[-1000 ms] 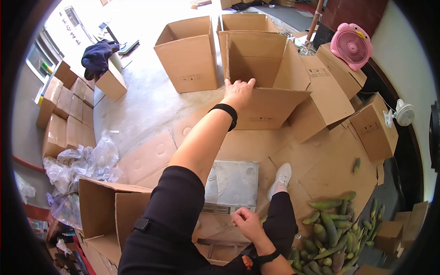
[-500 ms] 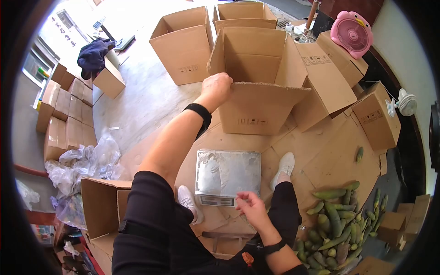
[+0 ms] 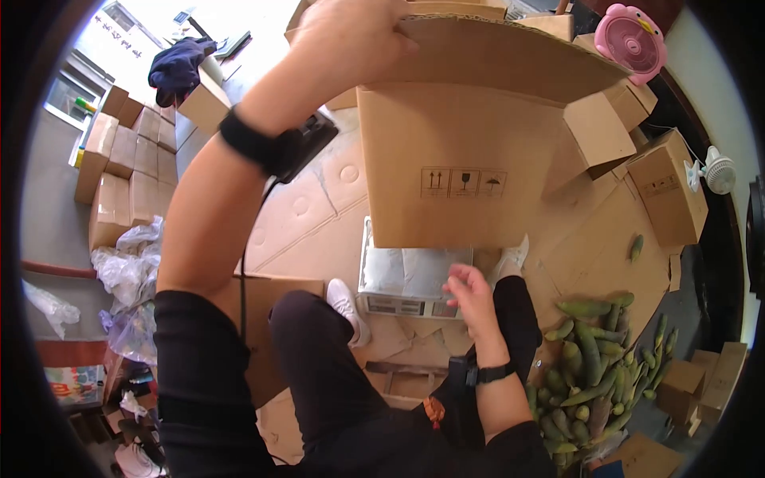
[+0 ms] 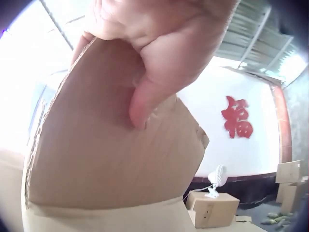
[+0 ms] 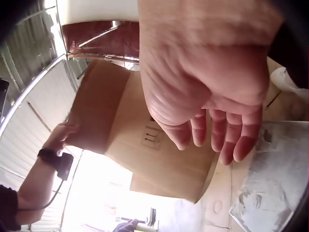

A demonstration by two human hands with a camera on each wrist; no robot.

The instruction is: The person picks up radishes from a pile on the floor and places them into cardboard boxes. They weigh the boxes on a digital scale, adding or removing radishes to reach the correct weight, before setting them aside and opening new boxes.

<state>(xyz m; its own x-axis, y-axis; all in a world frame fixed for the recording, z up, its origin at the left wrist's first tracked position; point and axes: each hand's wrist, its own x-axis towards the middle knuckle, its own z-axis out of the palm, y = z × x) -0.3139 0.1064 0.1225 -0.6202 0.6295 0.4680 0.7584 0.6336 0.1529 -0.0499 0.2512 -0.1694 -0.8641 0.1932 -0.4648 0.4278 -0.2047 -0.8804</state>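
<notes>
My left hand [image 3: 347,40] grips the top flap of a large cardboard box [image 3: 462,167]; in the left wrist view the thumb lies against the flap [image 4: 96,145]. The box is raised, its lower edge over the back part of a metal-topped scale [image 3: 406,271]. My right hand [image 3: 472,299] is near the front right of the scale, holding nothing, fingers loosely bent. In the right wrist view its fingers hang relaxed in front of the box [image 5: 159,159], with the scale [image 5: 275,174] to the side.
Green vegetables [image 3: 590,366] lie heaped at the right. An open box [image 3: 279,319] stands by the left leg. Plastic bags [image 3: 131,271] and stacked cartons [image 3: 135,167] are at the left. A pink fan [image 3: 631,41] and a white fan [image 3: 719,171] are at the right back.
My left hand has lifted the box and brought it closer, over the back of the scale. My right hand has shifted slightly to the right and up.
</notes>
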